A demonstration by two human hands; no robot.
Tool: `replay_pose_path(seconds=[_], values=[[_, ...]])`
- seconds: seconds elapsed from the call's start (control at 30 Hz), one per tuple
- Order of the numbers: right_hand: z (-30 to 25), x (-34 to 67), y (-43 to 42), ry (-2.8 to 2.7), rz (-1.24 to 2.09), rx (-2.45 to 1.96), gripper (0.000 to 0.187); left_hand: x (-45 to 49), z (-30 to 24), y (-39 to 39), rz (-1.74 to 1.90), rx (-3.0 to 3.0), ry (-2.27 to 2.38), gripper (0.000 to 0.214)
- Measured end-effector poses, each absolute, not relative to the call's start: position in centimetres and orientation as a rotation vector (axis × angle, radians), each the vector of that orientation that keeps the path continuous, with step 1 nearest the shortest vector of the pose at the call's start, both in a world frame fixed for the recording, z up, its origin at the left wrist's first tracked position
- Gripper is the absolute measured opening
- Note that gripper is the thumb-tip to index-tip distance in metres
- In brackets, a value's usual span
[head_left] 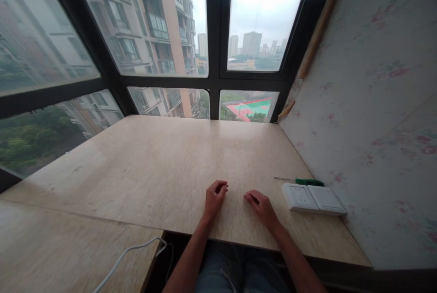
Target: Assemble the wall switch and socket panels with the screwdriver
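My left hand [215, 197] rests on the beige stone-patterned counter [164, 161], its fingers loosely curled with nothing seen in them. A short gap away, my right hand [261, 205] lies on the same surface, also curled closed, and no object shows in it. To its right sits a white double wall-socket box [300, 196], one half with outlet slots and the other a plain panel or wide switch. Just behind the box lies a screwdriver [310, 182] with a green handle, its shaft pointing left. Neither hand touches these things.
Dark-framed windows [213, 47] rise behind the counter. A flowered papered wall [382, 124] bounds the right side. At the lower left, a white cable [128, 251] runs over a lower-left counter section and drops off its edge near my legs.
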State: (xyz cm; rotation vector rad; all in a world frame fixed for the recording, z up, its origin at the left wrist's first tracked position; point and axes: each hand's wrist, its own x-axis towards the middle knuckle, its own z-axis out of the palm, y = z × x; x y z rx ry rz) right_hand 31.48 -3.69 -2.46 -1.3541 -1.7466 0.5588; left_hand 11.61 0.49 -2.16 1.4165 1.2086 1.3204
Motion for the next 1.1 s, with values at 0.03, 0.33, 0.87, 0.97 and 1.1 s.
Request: replay_pose_path(seconds=[0.03,0.33,0.87,0.97,1.1], values=[[-2.43,31.49,-3.8,-1.74,0.558,-1.353,0.035,11.59,-2.11,0.42,1.316,1.421,1.211,0.019],[-2.46,31.51,-3.95,-1.703,0.562,-1.355,0.034,11.56,-2.07,0.27,1.292,1.423,1.236,0.02],[-2.53,31.39,-3.84,-1.693,0.552,-1.354,0.03,11.35,-1.83,0.32,1.278,1.413,1.259,0.024],[-2.64,31.47,-3.84,-1.678,0.553,-1.377,0.025,11.19,-1.95,0.6,1.246,1.413,1.257,0.028],[-2.6,31.63,-4.23,-1.642,0.57,-1.399,0.021,11.26,-2.02,0.75,1.209,1.419,1.266,0.03]])
